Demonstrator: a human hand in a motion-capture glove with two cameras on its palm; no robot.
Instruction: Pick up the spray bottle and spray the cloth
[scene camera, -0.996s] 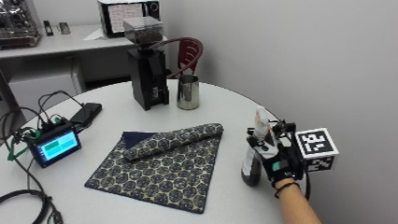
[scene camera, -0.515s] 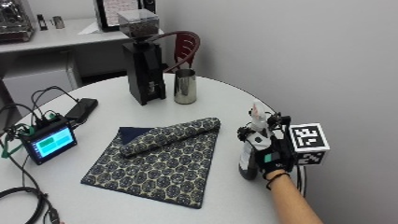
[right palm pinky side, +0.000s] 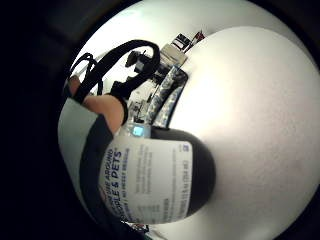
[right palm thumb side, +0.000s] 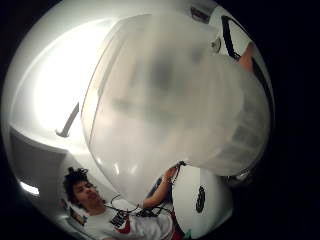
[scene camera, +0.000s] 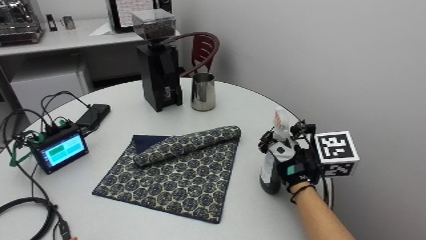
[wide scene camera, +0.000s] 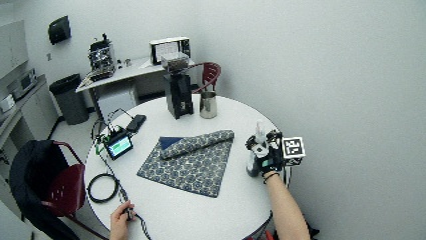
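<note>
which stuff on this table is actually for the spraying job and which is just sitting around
For the job:
- spray bottle, standing on the table, gripped by the gloved right hand
- patterned cloth, spread flat with its far edge rolled up

Just lying about:
- black coffee grinder
- steel pitcher
- small screen device with its cables
- red chair behind the table

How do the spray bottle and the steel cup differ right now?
The spray bottle has a dark body with a white label and spray head; the steel cup is shiny metal. The bottle stands beside the patterned cloth with the gloved right hand gripping it; the cup stands untouched by the black grinder. Both are upright on the white table.
</note>
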